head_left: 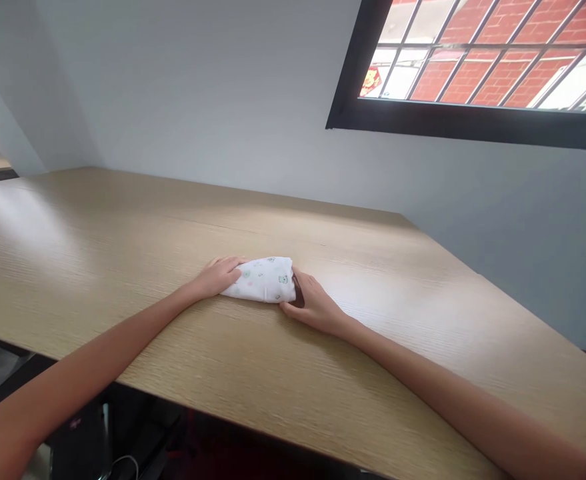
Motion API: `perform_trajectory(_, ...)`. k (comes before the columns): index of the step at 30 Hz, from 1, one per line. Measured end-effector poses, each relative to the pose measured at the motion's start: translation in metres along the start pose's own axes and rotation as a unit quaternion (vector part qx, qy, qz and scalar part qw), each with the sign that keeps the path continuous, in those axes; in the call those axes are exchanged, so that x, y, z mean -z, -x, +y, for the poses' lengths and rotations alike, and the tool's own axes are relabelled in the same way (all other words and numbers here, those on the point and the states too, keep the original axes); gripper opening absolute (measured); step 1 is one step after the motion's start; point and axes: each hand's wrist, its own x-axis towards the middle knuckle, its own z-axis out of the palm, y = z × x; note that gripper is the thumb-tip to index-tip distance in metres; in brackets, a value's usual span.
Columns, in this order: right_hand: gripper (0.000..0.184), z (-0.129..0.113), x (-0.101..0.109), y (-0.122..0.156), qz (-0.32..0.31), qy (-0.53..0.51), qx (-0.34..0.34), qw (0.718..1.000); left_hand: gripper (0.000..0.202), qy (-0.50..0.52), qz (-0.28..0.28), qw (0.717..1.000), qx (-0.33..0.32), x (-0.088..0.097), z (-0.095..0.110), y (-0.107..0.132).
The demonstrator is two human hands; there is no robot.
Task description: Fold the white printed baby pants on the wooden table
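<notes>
A folded white cloth [267, 280] with small printed bear-like figures lies on the wooden table in front of me. My left hand [217, 275] rests over its left end, the thumb on top of the fabric and the fingers along the far side. At the right end, my right hand [315, 303] curves round the cloth, thumb at the near corner and fingers behind the far corner. A dark gap shows between that palm and the cloth's edge. Some fingertips of both hands are hidden behind the fabric.
The pale wooden table [147, 247] reaches back to a light wall [213, 100]. A dark-framed window [447, 117] with bars is at the upper right. Below the table's front edge are dark items and a white cable [129, 459].
</notes>
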Motion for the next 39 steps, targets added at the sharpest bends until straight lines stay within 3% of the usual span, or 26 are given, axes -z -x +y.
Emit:
perform_trajectory(4,0.037,-0.002,0.001,-0.005,0.012,-0.01,-0.026,1.0,0.027,0.076,0.01,0.996,0.036,0.004,-0.003,-0.004)
perform_trajectory(7,0.035,0.002,-0.001,-0.007,0.027,-0.031,-0.05,0.998,0.016,0.132,-0.006,0.99,0.05,0.01,-0.002,-0.002)
perform_trajectory(16,0.031,0.013,-0.007,-0.005,0.101,-0.072,-0.108,0.986,0.027,0.188,-0.197,0.961,0.037,0.026,0.02,0.009)
perform_trajectory(19,0.022,0.01,-0.005,-0.005,0.086,-0.058,-0.111,0.988,0.03,0.166,-0.247,0.955,0.005,0.026,0.03,0.012)
perform_trajectory(21,0.021,0.007,-0.004,-0.005,0.063,-0.04,-0.105,0.992,0.035,0.156,-0.25,0.956,-0.003,0.024,0.035,0.013)
perform_trajectory(23,0.023,0.004,-0.003,-0.005,0.044,-0.018,-0.086,0.995,0.038,0.163,-0.209,0.964,0.007,0.021,0.037,0.014)
perform_trajectory(28,0.034,0.001,-0.004,0.0,0.009,0.019,-0.022,1.0,0.036,0.221,-0.037,0.973,0.061,0.004,0.033,0.013)
perform_trajectory(34,0.057,-0.005,-0.003,-0.002,-0.076,0.006,0.014,0.997,0.057,0.24,0.092,0.959,0.116,-0.01,0.034,0.008)
perform_trajectory(39,0.061,-0.02,-0.016,-0.021,-0.108,0.038,0.021,0.993,0.062,0.19,0.146,0.95,0.198,0.0,0.019,0.006)
